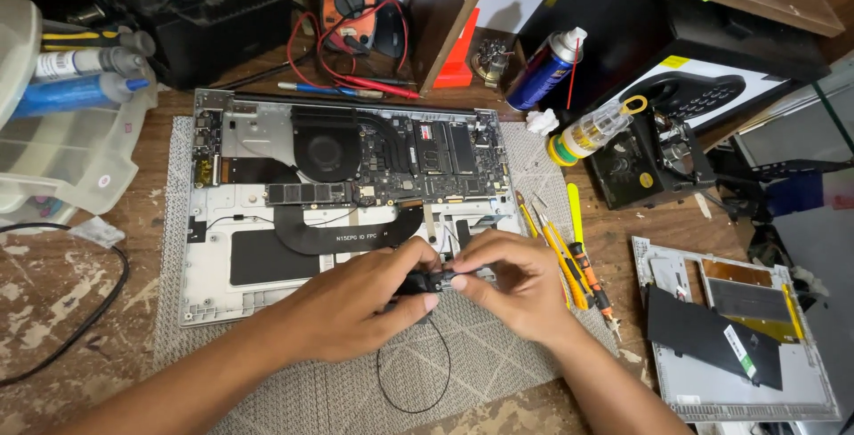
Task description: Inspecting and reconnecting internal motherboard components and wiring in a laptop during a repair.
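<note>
My left hand [356, 297] and right hand [511, 284] both pinch a small black part [425, 282] between curled fingertips, just over the near edge of the opened laptop [213, 284]. My fingers hide most of the part, though its thin black wire [414, 373] loops toward six o'clock. Screwdrivers [578, 261] crowd three o'clock; bare mat [338, 390] lies at six.
</note>
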